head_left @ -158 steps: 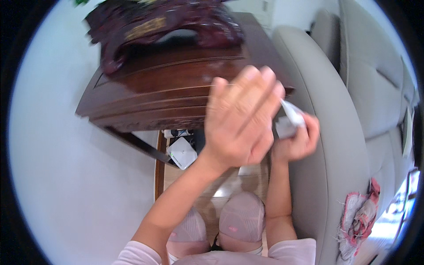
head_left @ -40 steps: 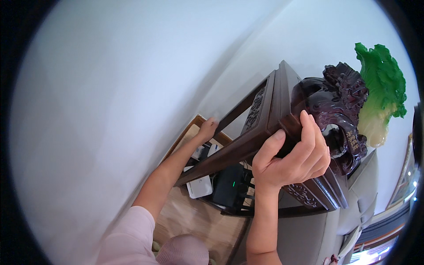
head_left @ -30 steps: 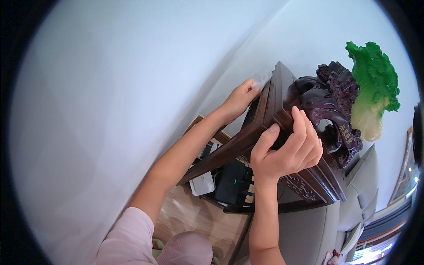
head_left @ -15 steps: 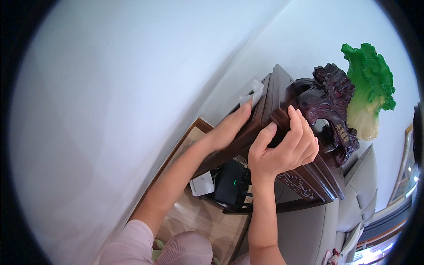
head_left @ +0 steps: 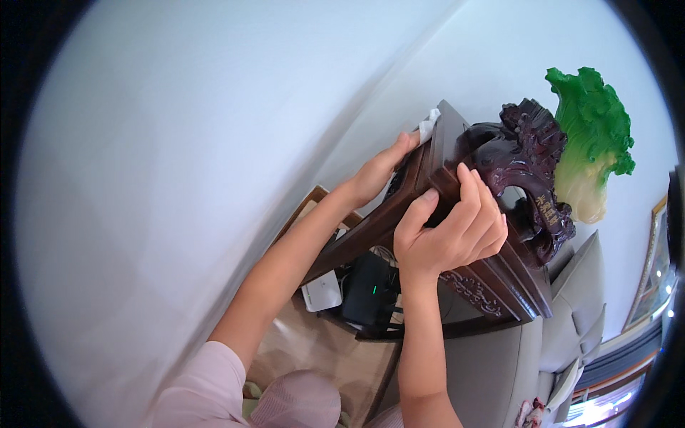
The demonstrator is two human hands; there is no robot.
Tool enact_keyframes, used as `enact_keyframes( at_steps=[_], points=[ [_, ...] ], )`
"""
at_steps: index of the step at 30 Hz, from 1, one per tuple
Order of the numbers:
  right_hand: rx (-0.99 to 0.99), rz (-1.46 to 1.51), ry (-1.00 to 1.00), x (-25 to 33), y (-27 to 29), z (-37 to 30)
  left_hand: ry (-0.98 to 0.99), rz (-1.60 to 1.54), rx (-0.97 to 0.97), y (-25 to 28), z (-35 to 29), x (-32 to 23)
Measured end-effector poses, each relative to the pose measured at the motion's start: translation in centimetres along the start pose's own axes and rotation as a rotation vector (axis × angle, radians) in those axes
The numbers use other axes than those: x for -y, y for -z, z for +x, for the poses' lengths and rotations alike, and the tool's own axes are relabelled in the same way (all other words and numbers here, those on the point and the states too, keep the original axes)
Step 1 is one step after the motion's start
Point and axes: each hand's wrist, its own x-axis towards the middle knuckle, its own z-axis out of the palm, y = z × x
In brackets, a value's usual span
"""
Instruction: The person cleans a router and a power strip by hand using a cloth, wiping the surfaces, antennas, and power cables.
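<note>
A dark wooden stand (head_left: 407, 198) is in front of me, seen tilted. Along its wall-facing side, my left hand (head_left: 382, 171) is closed on a crumpled white wipe or thin cloth (head_left: 428, 125), pressed near the top edge. Curled at the stand's near corner is my right hand (head_left: 453, 228), thumb and fingers on either side of the wooden edge; the palm hides part of the contact. On the stand's top rests a dark carved ornament base (head_left: 531, 160), which bears a green and cream cabbage sculpture (head_left: 592, 128).
Below the stand sit a black router-like box (head_left: 366, 289) with a green light and a white box (head_left: 322, 291), among cables. The white wall (head_left: 178, 178) runs close on the left. To the right is a grey sofa (head_left: 492, 364); a framed picture (head_left: 649, 267) hangs beyond.
My left hand has slid with the white wipe along the stand's side toward its far end. My right hand keeps its place on the edge; the view has shifted slightly.
</note>
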Motion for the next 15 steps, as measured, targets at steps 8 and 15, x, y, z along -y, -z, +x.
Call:
enact_keyframes(
  at_steps=[8,15],
  points=[
    [-0.024,0.051,0.008,-0.5,0.0,-0.1,-0.268,0.486,-0.168,-6.1,-10.7,-2.5],
    [0.011,0.190,0.020,-1.1,0.5,-0.2,-0.112,0.784,-0.434,-4.0,-19.3,5.7]
  ],
)
